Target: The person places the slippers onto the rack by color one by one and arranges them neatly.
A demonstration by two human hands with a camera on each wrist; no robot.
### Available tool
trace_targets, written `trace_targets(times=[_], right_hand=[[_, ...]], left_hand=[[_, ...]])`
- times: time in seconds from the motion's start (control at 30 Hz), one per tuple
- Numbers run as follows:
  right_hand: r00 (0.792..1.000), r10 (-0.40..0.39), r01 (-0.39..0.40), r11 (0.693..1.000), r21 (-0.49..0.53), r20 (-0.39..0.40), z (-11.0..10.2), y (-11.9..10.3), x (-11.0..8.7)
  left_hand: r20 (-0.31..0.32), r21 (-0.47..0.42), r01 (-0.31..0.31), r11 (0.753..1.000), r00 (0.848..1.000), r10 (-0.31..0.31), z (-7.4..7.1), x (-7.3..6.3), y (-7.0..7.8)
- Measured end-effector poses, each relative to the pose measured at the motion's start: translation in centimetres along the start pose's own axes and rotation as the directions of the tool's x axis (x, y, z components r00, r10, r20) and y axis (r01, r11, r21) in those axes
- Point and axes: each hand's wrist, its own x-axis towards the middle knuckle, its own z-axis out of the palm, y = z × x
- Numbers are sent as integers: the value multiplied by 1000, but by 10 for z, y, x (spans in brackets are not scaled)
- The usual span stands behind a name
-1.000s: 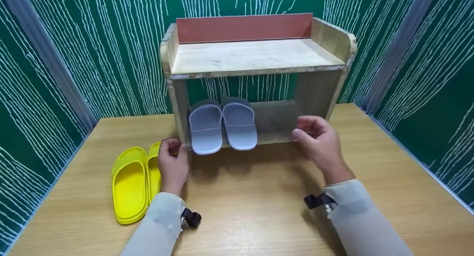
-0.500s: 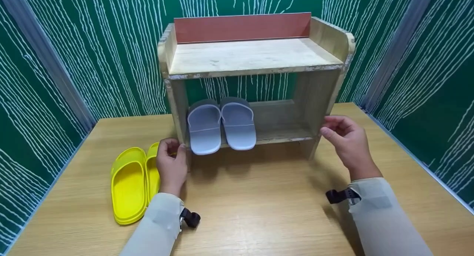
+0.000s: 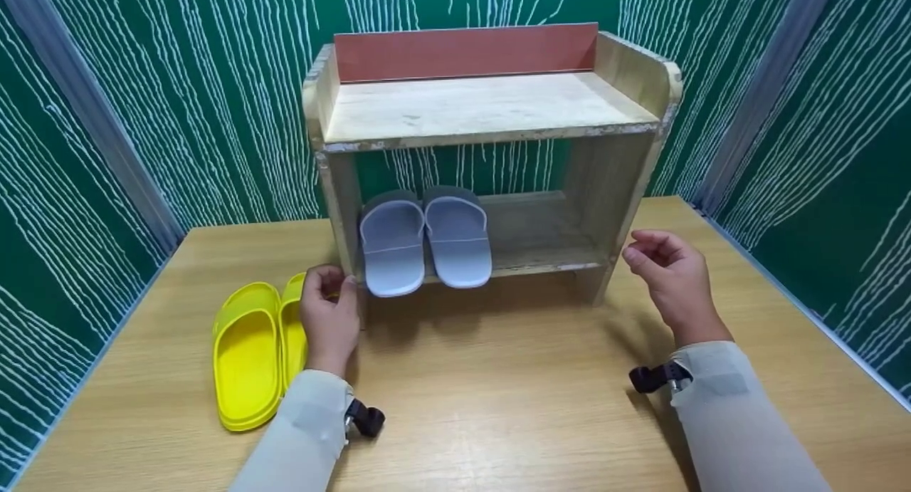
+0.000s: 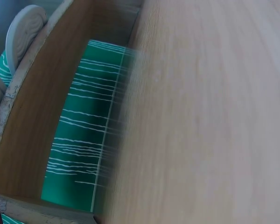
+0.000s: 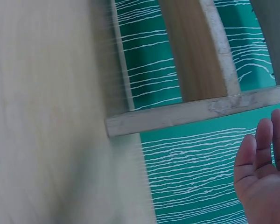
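Observation:
A small wooden shoe rack (image 3: 491, 114) with a red back strip stands on the table, and its lower shelf holds a pair of grey slippers (image 3: 393, 270) on the left side. My left hand (image 3: 332, 321) is at the rack's left side panel, thumb against the front edge and fingers bent on the outer side. Just outside the right side panel, my right hand (image 3: 670, 282) hovers with loosely bent fingers and nothing in it. The right wrist view shows its fingers (image 5: 245, 156) apart from the panel's edge. Yellow slippers (image 3: 249, 364) lie left of the rack, one partly hidden by my left hand.
A wooden table (image 3: 498, 421) carries everything. Green walls (image 3: 107, 107) with white wavy lines enclose it behind and on both sides. The upper shelf (image 3: 484, 107) is bare, as is the right part of the lower shelf (image 3: 541, 236).
My right hand has moved right, from in front of the lower shelf to outside the right panel, then dropped slightly. My left hand stays at the left panel. The rack has shifted very slightly left.

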Motion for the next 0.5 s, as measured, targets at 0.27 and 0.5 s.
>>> trace_targets(times=[0.27,0.5], right_hand=[[999,51,-51,999,-20,-6,6,10,2],[999,38,-41,995,-93,-38,12,17,4]], left_hand=[[-2,-4,-2,1000,1000,2,0,0,0],[-12,2,-23,1000,1000,23,1,0,1]])
